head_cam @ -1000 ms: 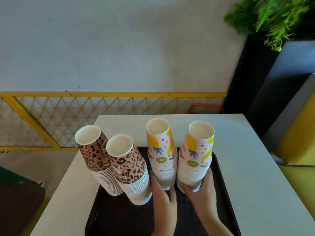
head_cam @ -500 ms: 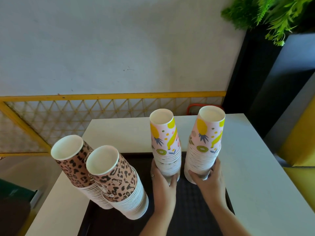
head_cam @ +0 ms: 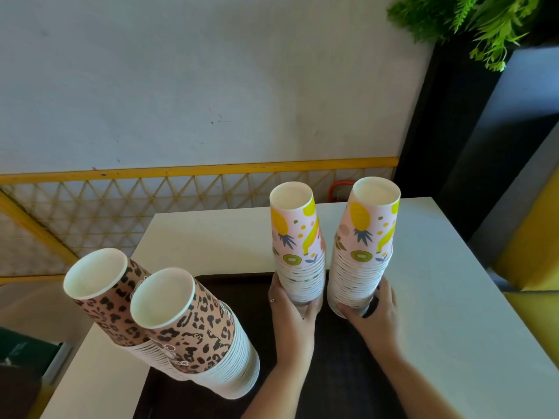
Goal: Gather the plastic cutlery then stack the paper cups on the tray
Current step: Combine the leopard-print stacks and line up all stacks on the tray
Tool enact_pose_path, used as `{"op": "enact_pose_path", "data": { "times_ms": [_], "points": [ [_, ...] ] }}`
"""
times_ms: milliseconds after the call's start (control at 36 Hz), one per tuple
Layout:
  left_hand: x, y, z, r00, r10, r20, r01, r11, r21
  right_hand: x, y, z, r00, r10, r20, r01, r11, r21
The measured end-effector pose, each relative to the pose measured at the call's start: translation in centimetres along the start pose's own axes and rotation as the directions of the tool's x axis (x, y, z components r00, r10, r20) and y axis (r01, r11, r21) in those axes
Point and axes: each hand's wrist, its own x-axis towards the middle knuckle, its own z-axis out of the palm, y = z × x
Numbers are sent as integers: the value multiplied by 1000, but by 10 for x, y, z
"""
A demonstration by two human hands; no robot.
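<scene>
Arms: two forearms [head_cam: 402, 370] enter from the bottom edge, both bare, no sleeve in view.
Left hand [head_cam: 292, 313]: bare, no glove; a small dark ring with a pale mark shows on one finger [head_cam: 272, 300] at the hand's outer side.
Right hand [head_cam: 376, 313]: bare, no glove, no ring or band visible on the fingers that show.
Wrists: no watch, bracelet or strap on either.

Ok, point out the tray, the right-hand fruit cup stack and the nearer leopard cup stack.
tray [head_cam: 341, 367], head view, bare dark floor.
fruit cup stack [head_cam: 367, 234], head view, top cup's wall.
leopard cup stack [head_cam: 199, 328], head view, top cup's side.
</scene>
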Motion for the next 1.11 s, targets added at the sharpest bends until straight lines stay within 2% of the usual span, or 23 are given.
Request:
{"op": "enact_pose_path", "data": {
  "times_ms": [83,167,250,306,389,500,583,639,694,806,917,1000,1111],
  "points": [
    [-5,-1,-2,1000,-3,-9,4,999,34,-3,3,0,1000,-3,-11,3,1000,-2],
    [-22,-1,-9,1000,-20,-24,22,998,67,-13,3,-1,994,-51,-98,50,999,-11],
    [-50,-2,-24,997,65,-50,-64,998,24,-35,-10,0,967,-124,-222,121,992,-25],
    [-71,-7,-40,988,137,-70,-136,991,15,-54,-19,3,952,-192,-238,190,981,-30],
    [-97,-18,-69,970,226,-95,-226,974,8,-80,-29,12,957,-279,-75,277,960,-35],
    [-112,-34,-106,978,86,-190,-92,995,-22,-110,-41,33,913,-342,222,346,938,18],
    [-109,-55,-134,955,-29,-295,18,999,-40,-128,-47,53,874,-372,313,384,923,23],
    [-101,-63,-154,935,-71,-346,76,997,0,-137,-52,65,866,-373,332,384,923,35],
    [-89,-67,-169,918,-146,-370,146,989,-28,-144,-59,77,864,-384,326,387,920,56],
    [-63,-77,-189,965,-134,-227,155,985,76,-153,-67,102,904,-380,197,384,923,20],
    [-33,-90,-198,998,-27,-64,34,994,106,-151,-72,122,954,-288,86,288,957,4],
    [-10,-84,-200,999,29,-46,-28,999,17,-145,-79,127,966,-254,36,255,967,-10],
    [10,-82,-198,1000,21,-18,-21,999,-27,-132,-88,131,985,-172,-14,172,985,-9]
  ]
}}
